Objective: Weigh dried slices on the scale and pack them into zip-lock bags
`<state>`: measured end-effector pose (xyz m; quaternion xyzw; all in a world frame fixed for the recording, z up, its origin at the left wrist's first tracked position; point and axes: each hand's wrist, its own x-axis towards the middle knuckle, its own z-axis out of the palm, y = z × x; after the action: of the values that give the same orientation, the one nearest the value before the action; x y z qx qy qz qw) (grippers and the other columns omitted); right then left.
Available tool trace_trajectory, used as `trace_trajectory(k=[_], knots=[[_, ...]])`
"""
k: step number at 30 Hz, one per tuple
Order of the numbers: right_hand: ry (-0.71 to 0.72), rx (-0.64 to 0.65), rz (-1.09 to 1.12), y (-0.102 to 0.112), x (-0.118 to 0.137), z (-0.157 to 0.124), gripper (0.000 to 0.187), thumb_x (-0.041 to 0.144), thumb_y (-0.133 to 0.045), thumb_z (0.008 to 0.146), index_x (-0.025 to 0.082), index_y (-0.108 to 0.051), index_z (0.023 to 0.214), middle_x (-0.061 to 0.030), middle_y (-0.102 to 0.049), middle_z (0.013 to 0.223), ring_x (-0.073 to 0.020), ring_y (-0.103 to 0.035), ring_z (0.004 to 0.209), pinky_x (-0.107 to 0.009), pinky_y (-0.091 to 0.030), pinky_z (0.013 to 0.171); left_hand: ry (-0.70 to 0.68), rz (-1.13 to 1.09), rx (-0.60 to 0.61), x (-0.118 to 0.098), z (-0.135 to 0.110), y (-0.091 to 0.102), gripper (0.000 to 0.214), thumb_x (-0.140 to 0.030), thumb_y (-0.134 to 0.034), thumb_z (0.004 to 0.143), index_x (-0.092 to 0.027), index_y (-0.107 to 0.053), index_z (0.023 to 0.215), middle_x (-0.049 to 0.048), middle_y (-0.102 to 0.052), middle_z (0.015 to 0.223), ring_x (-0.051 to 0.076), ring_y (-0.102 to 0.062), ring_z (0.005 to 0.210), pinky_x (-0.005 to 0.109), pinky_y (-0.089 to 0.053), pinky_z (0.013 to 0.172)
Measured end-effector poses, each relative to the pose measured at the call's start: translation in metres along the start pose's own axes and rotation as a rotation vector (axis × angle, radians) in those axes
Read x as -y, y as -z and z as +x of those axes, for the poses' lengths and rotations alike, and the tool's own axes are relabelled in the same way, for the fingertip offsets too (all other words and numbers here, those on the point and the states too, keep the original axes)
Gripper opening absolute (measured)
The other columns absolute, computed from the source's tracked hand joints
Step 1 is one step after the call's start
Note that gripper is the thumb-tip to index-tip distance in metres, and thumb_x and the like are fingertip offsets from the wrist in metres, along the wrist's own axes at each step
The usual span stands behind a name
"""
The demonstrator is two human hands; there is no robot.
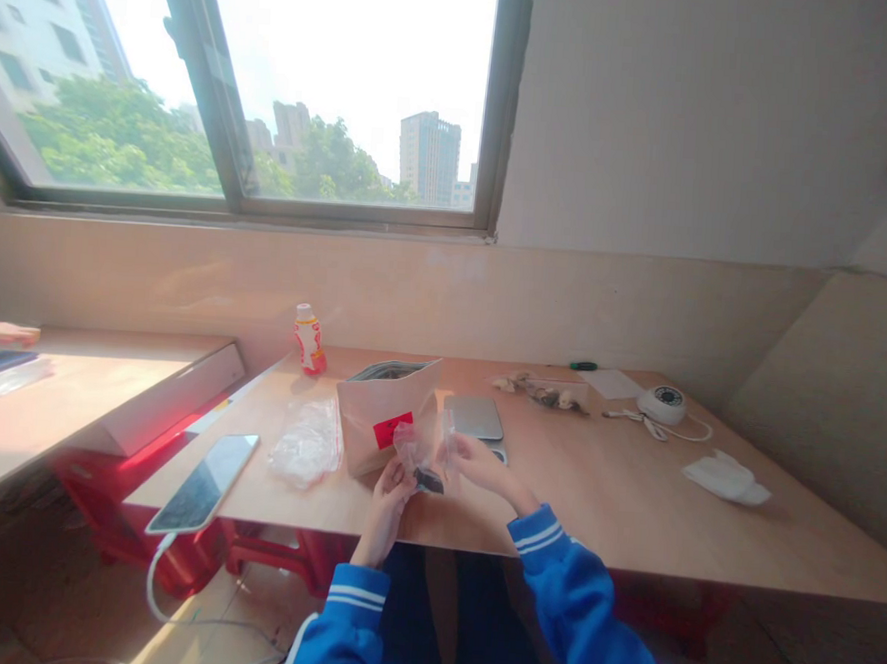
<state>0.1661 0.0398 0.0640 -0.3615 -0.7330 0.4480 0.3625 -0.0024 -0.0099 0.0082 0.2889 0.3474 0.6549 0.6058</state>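
Observation:
Between my hands, at the table's front edge, is a small clear plastic bag (430, 461) with a dark item in its bottom; what that item is I cannot make out. My left hand (386, 497) pinches the bag's left side. My right hand (484, 465) has its fingers closed on the bag's upper right part. Just behind them stands an open kraft paper pouch (368, 408) with a red label. A flat silver scale (474, 417) lies behind my right hand and is partly covered by it. Left of the pouch is a pile of clear plastic bags (307, 444).
A phone (205, 485) with a charging cable lies at the front left. A drink bottle (310, 341) stands at the back left. Rightward are a bag of dried pieces (541, 391), a white dome camera (662, 405) with cable, and crumpled white plastic (727, 477). Another person's hand (0, 333) shows far left.

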Motion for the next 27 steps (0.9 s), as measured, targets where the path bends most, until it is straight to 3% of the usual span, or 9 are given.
trace_trajectory(k=[3, 8, 13, 22, 27], knots=[[-0.053, 0.015, -0.068, -0.004, 0.003, -0.003, 0.02, 0.031, -0.051, 0.085, 0.016, -0.062, 0.082, -0.0042, -0.063, 0.075, -0.0161, -0.057, 0.07, -0.029, -0.046, 0.066, -0.021, 0.029, 0.012, -0.001, -0.001, -0.002, 0.053, -0.018, -0.075, 0.056, -0.02, -0.06, 0.107, 0.008, -0.059, 0.122, 0.026, -0.048, 0.12, 0.037, -0.037, 0.1], [-0.074, 0.038, -0.114, -0.012, 0.006, -0.005, 0.027, 0.034, -0.046, 0.087, 0.014, -0.065, 0.091, -0.0076, -0.066, 0.09, -0.0187, -0.058, 0.082, -0.03, -0.046, 0.072, -0.017, 0.041, 0.003, -0.003, -0.003, -0.006, 0.052, -0.022, -0.076, 0.057, -0.02, -0.059, 0.106, 0.0079, -0.061, 0.119, 0.025, -0.051, 0.118, 0.038, -0.037, 0.102], [-0.072, 0.137, -0.051, -0.01, -0.004, -0.009, 0.027, 0.035, -0.058, 0.08, 0.015, -0.065, 0.097, -0.0052, -0.066, 0.087, -0.0157, -0.059, 0.075, -0.027, -0.047, 0.068, -0.051, 0.1, 0.017, 0.002, -0.001, -0.003, 0.049, -0.026, -0.076, 0.058, -0.02, -0.06, 0.105, 0.0078, -0.061, 0.12, 0.026, -0.051, 0.117, 0.038, -0.038, 0.101], [-0.147, 0.016, 0.029, -0.009, -0.018, -0.008, 0.021, 0.024, -0.064, 0.071, 0.014, -0.067, 0.088, -0.0028, -0.065, 0.072, -0.0136, -0.058, 0.06, -0.024, -0.047, 0.056, -0.074, 0.176, 0.025, 0.005, 0.003, 0.001, 0.045, -0.026, -0.077, 0.059, -0.02, -0.061, 0.101, 0.0078, -0.062, 0.118, 0.024, -0.055, 0.112, 0.035, -0.04, 0.097], [-0.102, -0.06, 0.08, 0.005, -0.008, -0.006, 0.023, 0.025, -0.066, 0.066, 0.012, -0.067, 0.085, -0.0043, -0.066, 0.077, -0.0164, -0.06, 0.069, -0.028, -0.048, 0.063, -0.065, 0.184, 0.021, 0.005, 0.002, 0.001, 0.046, -0.032, -0.075, 0.062, -0.019, -0.059, 0.103, 0.0092, -0.063, 0.112, 0.023, -0.06, 0.097, 0.033, -0.048, 0.079]])
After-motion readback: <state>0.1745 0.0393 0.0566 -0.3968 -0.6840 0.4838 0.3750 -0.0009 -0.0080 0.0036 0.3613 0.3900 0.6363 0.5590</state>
